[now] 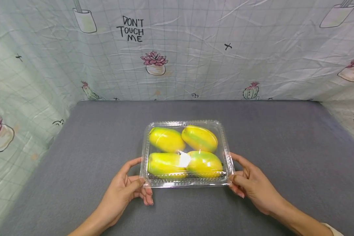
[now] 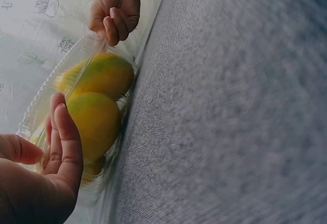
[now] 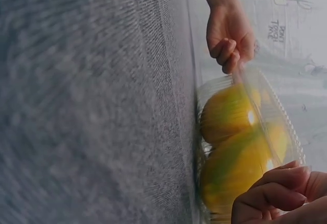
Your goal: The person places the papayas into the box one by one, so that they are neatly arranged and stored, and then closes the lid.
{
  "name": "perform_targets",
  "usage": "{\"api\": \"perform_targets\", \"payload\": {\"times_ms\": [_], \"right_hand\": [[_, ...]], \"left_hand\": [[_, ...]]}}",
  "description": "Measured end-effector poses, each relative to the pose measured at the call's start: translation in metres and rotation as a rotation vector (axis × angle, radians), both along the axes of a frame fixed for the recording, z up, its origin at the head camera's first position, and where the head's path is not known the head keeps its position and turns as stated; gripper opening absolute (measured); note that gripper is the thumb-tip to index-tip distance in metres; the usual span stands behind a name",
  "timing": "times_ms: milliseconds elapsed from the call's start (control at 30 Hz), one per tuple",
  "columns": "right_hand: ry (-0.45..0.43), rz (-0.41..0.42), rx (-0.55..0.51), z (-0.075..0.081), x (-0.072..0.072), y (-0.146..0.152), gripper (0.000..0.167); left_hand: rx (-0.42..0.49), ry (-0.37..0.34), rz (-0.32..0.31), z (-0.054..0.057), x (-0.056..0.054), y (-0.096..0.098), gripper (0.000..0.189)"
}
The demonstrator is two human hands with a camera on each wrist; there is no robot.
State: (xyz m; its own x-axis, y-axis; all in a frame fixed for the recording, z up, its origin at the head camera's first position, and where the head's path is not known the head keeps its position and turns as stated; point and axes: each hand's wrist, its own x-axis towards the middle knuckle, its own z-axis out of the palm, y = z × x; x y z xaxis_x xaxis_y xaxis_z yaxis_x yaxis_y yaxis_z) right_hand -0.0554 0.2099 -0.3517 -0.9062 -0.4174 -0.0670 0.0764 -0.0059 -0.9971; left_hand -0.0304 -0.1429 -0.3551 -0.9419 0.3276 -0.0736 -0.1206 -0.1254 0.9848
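Observation:
A clear plastic clamshell box (image 1: 183,183) with its lid down sits on the grey table, holding several yellow-green mangoes (image 1: 166,139). At its near left corner my left hand (image 1: 125,186) pinches the rim between thumb and fingers. The near right corner is pinched the same way by my right hand (image 1: 250,185). In the left wrist view the mangoes (image 2: 94,124) show through the box's side, with the left hand (image 2: 48,168) close in front. From the right wrist, the right hand (image 3: 281,196) is at the near end of the box and the left hand (image 3: 230,40) at the far end.
A grey cloth-covered table (image 1: 106,131) lies under the box and reaches back to a pale curtain (image 1: 194,49) printed with cacti and potted plants. The same curtain hangs along both sides of the table.

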Motion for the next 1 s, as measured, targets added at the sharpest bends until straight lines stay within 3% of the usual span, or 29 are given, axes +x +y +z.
{"api": "perform_targets", "payload": {"times_ms": [367, 833, 1000], "right_hand": [[-0.109, -0.022, 0.028, 0.0019, -0.0025, -0.0006, 0.060], [-0.053, 0.070, -0.082, -0.0060, -0.0053, -0.0001, 0.051], [-0.070, 0.076, -0.125, -0.0070, -0.0069, 0.0008, 0.048]], "left_hand": [[0.040, -0.006, 0.005, -0.0006, 0.0004, -0.0003, 0.057], [0.053, -0.013, -0.010, -0.0024, -0.0004, -0.0009, 0.057], [0.058, -0.006, -0.007, -0.0029, -0.0007, -0.0007, 0.057]]}}
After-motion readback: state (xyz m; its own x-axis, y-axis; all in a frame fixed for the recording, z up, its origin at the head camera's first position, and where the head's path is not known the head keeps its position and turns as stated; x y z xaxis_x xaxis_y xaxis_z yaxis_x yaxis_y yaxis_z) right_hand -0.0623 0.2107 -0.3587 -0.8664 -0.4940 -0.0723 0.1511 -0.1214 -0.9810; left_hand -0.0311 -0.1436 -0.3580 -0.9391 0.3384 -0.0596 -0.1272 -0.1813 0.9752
